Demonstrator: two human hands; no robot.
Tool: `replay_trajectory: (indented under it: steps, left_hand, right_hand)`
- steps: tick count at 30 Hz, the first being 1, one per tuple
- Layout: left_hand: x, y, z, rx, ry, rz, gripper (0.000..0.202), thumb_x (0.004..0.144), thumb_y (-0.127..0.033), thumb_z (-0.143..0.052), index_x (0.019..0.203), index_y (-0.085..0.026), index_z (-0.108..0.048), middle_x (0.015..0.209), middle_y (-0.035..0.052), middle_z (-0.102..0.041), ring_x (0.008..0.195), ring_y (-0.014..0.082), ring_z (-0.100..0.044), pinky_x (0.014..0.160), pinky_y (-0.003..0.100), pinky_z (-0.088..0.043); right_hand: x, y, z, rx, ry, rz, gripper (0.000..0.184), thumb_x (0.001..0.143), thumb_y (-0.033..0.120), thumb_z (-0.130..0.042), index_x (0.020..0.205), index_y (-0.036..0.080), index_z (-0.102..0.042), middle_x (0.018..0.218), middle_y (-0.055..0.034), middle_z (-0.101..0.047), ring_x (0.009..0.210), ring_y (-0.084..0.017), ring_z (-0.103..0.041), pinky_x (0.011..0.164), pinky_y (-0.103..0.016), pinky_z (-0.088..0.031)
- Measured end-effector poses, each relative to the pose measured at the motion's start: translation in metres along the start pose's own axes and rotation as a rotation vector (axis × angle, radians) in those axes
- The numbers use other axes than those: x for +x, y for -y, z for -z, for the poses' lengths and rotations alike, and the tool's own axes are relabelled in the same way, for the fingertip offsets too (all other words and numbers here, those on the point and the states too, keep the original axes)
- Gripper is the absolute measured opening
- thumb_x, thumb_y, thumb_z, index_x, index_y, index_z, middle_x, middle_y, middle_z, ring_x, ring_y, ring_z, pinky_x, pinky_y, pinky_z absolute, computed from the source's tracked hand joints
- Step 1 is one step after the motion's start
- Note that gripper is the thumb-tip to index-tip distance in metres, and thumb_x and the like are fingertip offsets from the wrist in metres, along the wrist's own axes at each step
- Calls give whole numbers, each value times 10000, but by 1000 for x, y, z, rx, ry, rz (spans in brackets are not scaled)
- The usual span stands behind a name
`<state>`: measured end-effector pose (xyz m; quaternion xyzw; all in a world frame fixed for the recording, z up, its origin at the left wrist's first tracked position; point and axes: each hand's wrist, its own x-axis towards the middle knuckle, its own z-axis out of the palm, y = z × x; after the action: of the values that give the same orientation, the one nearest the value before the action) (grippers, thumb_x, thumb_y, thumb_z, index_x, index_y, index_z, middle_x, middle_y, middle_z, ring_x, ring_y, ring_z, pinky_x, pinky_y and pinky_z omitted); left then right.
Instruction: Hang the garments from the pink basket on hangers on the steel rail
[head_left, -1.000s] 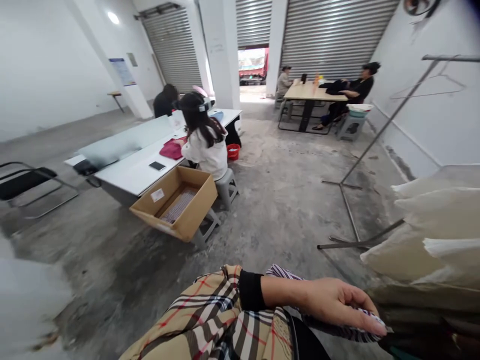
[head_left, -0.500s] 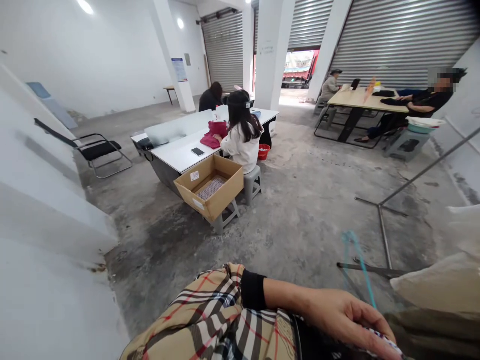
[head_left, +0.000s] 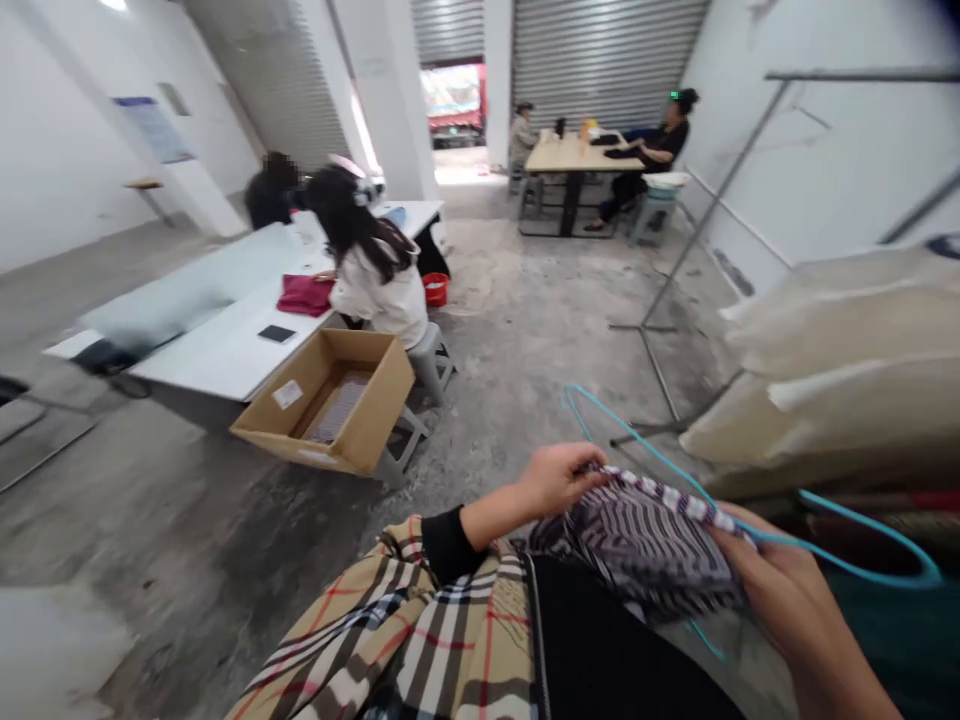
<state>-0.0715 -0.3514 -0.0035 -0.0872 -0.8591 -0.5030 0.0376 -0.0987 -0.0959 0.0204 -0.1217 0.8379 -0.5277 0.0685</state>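
Observation:
My left hand (head_left: 559, 477) is closed on the near edge of a striped black-and-white garment (head_left: 637, 535) that hangs on a light blue wire hanger (head_left: 847, 535). At the garment's other side my right hand (head_left: 776, 580) grips cloth and hanger together. The hanger's hook rises just above my left hand. A plaid sleeve with a black cuff covers my left forearm. The garment is held low in front of me, above the concrete floor.
Cream garments (head_left: 847, 370) hang at the right by a metal rack (head_left: 675, 260). An open cardboard box (head_left: 330, 400) rests on a stool beside a white table (head_left: 225, 340) where a person sits. More people sit at a far wooden table (head_left: 577, 155).
The view swung left and then back right. My left hand rose with the striped garment, the blue hanger came into view, and my right hand has taken hold of the garment.

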Motion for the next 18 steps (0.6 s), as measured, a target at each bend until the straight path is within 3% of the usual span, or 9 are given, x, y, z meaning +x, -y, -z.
replay_trajectory:
  steps: [2, 5, 8, 13, 18]
  left_hand:
    - [11, 11, 2, 79, 30, -28, 207, 876, -318, -545, 960, -172, -664, 919, 46, -686, 829, 155, -594, 757, 242, -425]
    - [32, 25, 8, 95, 70, -25, 173, 819, -205, -539, 933, -179, -667, 913, 39, -688, 846, 163, -598, 784, 257, -421]
    - [49, 30, 18, -12, 75, 31, 141, 816, -240, -531, 833, -165, -650, 786, 11, -642, 760, 145, -563, 722, 245, -410]
    - [62, 18, 28, -430, 176, 282, 154, 818, -296, -563, 787, -155, -618, 649, -42, -574, 600, 90, -492, 588, 195, -374]
    - [68, 4, 27, -759, 346, 630, 199, 805, -327, -655, 806, -128, -666, 656, 22, -665, 626, 134, -607, 606, 231, -465]
  right_hand:
    - [10, 16, -1, 23, 28, 16, 313, 774, 464, -611, 870, 207, -761, 849, -99, -747, 831, -321, -690, 751, -408, -565]
    - [27, 28, -3, 72, -37, 71, 229, 776, 374, -634, 835, 181, -741, 746, -43, -702, 742, -226, -638, 687, -302, -515]
    - [39, 26, -4, 220, -69, 31, 189, 775, 316, -644, 868, 172, -724, 735, -22, -683, 708, -180, -606, 641, -259, -471]
    - [48, 11, -6, 319, -142, -12, 190, 752, 300, -657, 875, 162, -699, 741, -13, -664, 658, -140, -555, 604, -242, -417]
    - [47, -13, -8, 272, -154, -35, 231, 726, 345, -719, 883, 183, -672, 772, 0, -648, 661, -129, -546, 613, -242, -419]
